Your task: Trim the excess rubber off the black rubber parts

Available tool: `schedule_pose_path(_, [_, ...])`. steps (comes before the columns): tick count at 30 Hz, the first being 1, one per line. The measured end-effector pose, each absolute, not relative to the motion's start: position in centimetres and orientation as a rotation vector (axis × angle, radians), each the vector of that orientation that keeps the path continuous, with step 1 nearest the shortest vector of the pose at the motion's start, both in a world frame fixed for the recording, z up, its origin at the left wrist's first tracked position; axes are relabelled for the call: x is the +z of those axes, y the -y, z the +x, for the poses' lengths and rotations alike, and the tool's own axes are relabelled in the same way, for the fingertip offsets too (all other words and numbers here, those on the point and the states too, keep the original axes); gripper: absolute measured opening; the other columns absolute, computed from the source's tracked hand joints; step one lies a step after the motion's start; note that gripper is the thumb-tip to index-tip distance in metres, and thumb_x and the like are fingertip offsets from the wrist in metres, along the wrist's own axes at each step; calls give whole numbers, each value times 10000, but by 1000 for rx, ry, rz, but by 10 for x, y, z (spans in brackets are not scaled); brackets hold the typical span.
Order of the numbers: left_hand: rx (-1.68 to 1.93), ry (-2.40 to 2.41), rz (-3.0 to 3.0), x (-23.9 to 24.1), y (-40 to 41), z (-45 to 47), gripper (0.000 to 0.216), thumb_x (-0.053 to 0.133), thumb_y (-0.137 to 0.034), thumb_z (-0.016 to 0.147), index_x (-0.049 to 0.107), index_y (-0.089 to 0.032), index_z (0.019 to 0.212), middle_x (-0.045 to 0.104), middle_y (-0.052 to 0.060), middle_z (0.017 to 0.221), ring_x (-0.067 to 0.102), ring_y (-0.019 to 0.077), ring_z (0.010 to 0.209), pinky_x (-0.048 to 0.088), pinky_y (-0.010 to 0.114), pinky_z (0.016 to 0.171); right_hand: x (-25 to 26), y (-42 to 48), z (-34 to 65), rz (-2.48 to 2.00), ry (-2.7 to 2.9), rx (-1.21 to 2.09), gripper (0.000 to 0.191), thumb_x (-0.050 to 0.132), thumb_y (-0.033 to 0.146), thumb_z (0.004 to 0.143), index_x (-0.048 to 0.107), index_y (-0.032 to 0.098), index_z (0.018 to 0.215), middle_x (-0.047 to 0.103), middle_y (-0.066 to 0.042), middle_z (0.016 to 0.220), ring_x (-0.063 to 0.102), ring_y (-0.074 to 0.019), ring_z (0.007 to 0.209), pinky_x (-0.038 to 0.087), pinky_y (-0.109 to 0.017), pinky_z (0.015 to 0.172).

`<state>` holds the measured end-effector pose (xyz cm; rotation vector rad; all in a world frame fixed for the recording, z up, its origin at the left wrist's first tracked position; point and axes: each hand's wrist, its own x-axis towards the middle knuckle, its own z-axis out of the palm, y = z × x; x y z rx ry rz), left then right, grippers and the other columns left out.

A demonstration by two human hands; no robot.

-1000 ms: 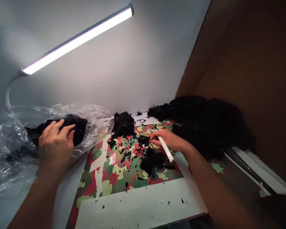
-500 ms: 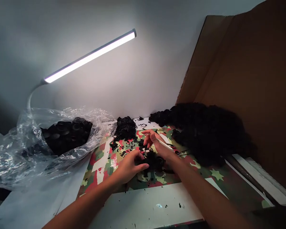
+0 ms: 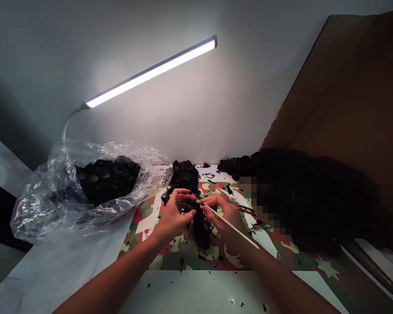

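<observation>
My left hand [image 3: 173, 218] is closed around a small black piece [image 3: 191, 206], held between thumb and fingers. Pinched in my right hand [image 3: 225, 213] is a slim white stick-like tool [image 3: 231, 224], its rear end slanting back over the wrist. The tool's tip meets the black piece, though the exact contact is too small to make out. Below the hands, a dark clump of black scraps [image 3: 202, 231] lies on the camouflage-patterned sheet [image 3: 173, 261]. Just right of my right hand, a dark and red slender tool [image 3: 245, 209] rests on that sheet.
A clear plastic bag [image 3: 36, 216] of black round pieces [image 3: 108, 179] sits left. Behind my hands is a heap of black scraps [image 3: 185, 173]. A large black pile [image 3: 314, 196], partly pixelated, lies right before cardboard [image 3: 347, 87]. A lit lamp [image 3: 150, 72] hangs above.
My two hands have come together, and a black piece is now between the left fingers. The white tool's tip has swung to that piece. The view has shifted, moving the scene rightward.
</observation>
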<state>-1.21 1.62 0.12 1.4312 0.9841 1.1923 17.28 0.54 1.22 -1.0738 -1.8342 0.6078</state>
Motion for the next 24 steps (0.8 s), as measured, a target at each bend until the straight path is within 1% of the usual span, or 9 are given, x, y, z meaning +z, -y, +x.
schedule_pose_path(2, [1207, -1021, 1496, -2, -16, -12, 573, 685, -97, 742, 457, -214, 1254, 663, 73, 1120, 640, 196, 1052, 483, 354, 923, 10, -8, 173, -978, 1905, 510, 123, 567, 279, 951, 568, 222, 841, 707, -62, 1074, 661, -219, 994, 496, -351, 867])
schedule_pose_path(4, [1214, -1057, 1546, -3, -15, -13, 658, 689, -95, 738, 429, -225, 1329, 661, 58, 1091, 645, 195, 1034, 486, 352, 922, 8, -9, 173, -921, 1966, 485, 126, 571, 250, 947, 555, 226, 824, 696, -71, 1128, 649, -229, 1043, 494, -372, 892])
schedule_pose_path(7, [1186, -1100, 1610, 0, -13, -14, 730, 689, -112, 747, 394, -233, 1404, 673, 41, 1041, 652, 193, 998, 485, 352, 922, 7, -9, 173, -886, 2029, 478, 110, 568, 230, 946, 559, 229, 836, 708, -75, 1140, 654, -235, 1028, 507, -392, 877])
schedule_pose_path(11, [1154, -1179, 1695, 5, -10, -14, 801, 677, -90, 726, 375, -232, 1454, 682, 34, 1020, 656, 194, 971, 478, 352, 930, 8, -8, 171, -839, 2075, 400, 104, 569, 226, 937, 582, 230, 834, 720, -79, 1141, 649, -248, 1008, 510, -428, 887])
schedule_pose_path(17, [1149, -1227, 1791, 2, -9, -13, 878, 652, -78, 702, 340, -258, 1502, 670, 28, 1027, 657, 186, 909, 490, 340, 889, 5, -2, 171, -885, 2038, 424, 131, 525, 203, 962, 620, 239, 880, 703, -70, 1190, 637, -245, 1095, 506, -417, 935])
schedule_pose_path(19, [1147, -1237, 1816, 2, -9, -14, 883, 654, -85, 702, 336, -263, 1507, 665, 24, 1015, 651, 185, 894, 488, 338, 880, 1, -1, 169, -888, 2002, 438, 142, 529, 227, 973, 621, 236, 865, 700, -72, 1178, 650, -236, 1069, 526, -386, 895])
schedule_pose_path(22, [1143, -1261, 1864, 4, -9, -14, 864, 650, -91, 711, 343, -260, 1500, 656, 13, 985, 637, 179, 862, 485, 328, 850, -2, 0, 167, -878, 1935, 414, 163, 533, 232, 977, 633, 235, 848, 706, -70, 1095, 686, -211, 951, 550, -334, 784])
schedule_pose_path(24, [1130, -1268, 1888, 4, -9, -14, 839, 640, -93, 720, 353, -263, 1490, 648, 6, 975, 623, 168, 822, 484, 314, 811, -2, 1, 165, -862, 1898, 379, 143, 552, 221, 964, 638, 238, 851, 707, -69, 1057, 690, -213, 930, 553, -336, 772])
